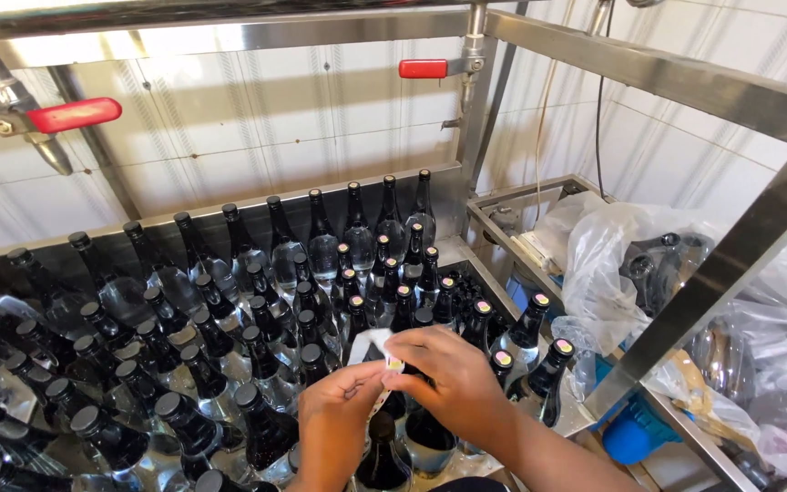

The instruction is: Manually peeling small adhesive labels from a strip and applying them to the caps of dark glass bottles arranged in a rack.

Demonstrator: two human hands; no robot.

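Far left I note a red valve handle [73,115] on the steel frame [649,82], above dense rows of dark capped bottles [184,301]. My left hand [334,428] has thumb and fingertips pinched shut on the lower end of a white strip of labels [377,360]. My right hand [453,374] is curled closed over the strip's top end, just above a bottle neck. The strip sits between both hands, centre-low. At right, clear plastic bags [612,264] lie beside the bottles.
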